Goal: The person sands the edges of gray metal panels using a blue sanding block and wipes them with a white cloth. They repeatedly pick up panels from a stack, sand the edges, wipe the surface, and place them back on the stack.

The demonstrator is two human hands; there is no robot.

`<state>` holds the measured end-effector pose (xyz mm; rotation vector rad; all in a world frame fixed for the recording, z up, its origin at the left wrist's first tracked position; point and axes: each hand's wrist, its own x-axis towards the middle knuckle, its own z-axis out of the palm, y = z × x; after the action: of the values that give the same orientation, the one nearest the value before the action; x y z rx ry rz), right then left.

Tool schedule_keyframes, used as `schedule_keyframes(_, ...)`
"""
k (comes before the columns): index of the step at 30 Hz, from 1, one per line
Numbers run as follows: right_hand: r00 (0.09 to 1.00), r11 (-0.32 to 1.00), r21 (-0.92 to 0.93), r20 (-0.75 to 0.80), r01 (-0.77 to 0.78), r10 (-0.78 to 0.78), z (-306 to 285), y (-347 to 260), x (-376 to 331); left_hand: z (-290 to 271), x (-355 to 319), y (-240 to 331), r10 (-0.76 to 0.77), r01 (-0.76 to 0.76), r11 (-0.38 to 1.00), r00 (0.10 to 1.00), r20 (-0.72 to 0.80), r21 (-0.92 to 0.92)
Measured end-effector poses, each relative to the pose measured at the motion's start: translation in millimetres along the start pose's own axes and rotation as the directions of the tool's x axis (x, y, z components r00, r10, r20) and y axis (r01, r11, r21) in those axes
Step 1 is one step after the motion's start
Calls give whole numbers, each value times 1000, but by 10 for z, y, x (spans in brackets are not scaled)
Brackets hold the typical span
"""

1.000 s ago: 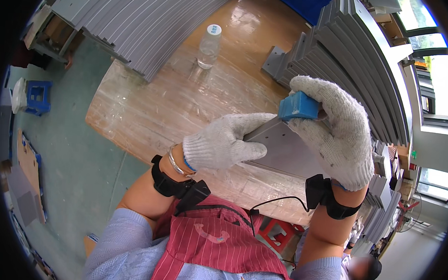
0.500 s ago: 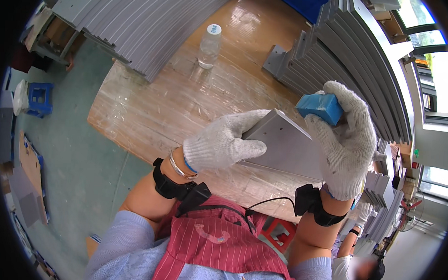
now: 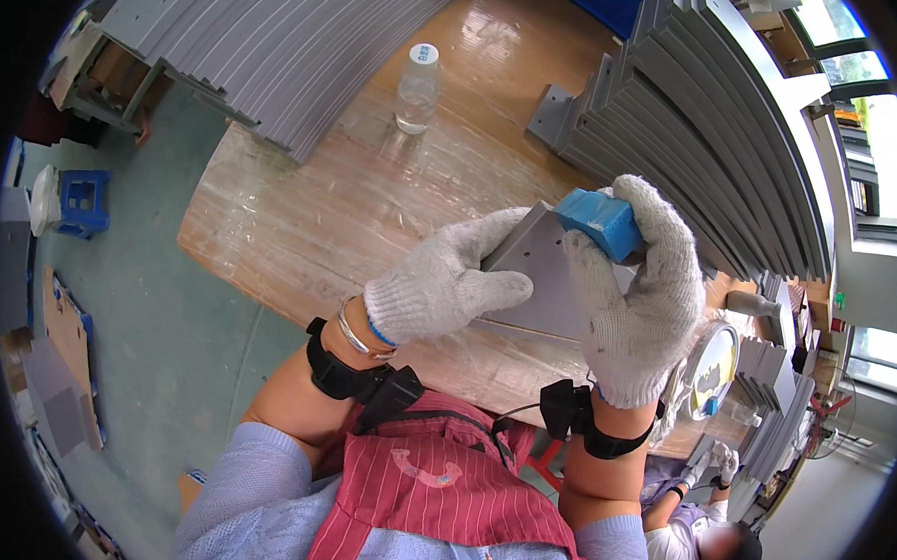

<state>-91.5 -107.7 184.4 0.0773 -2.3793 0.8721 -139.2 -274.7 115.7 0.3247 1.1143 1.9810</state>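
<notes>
In a white knit glove, my left hand grips the left end of a flat grey panel, thumb on the face and fingers behind. Small dark holes show near the panel's corner. My gloved right hand holds a blue sponge block between thumb and fingers. The block is at the panel's upper edge, close to the corner, and seems to touch it. Part of the panel is hidden behind the right hand.
Grey panels stand in rows at the back left and right of the film-covered table. A clear bottle stands between them. At right are a round white tub and a co-worker. A blue stool stands on the floor.
My right hand has moved left with the blue sponge block, from right of the panel to its upper corner. The left hand has stayed nearly still on the panel.
</notes>
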Motion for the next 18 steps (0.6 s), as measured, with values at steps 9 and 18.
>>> schedule_keyframes(9,988,984,123,-69,-129,138,43,-24,-44,4,-17,-24,4,-4,1000,999,-33,-18)
schedule_keyframes(18,912,921,19,-133,-389,388,-143,421,-397,-65,-48,-40,15,8,990,986,-165,139)
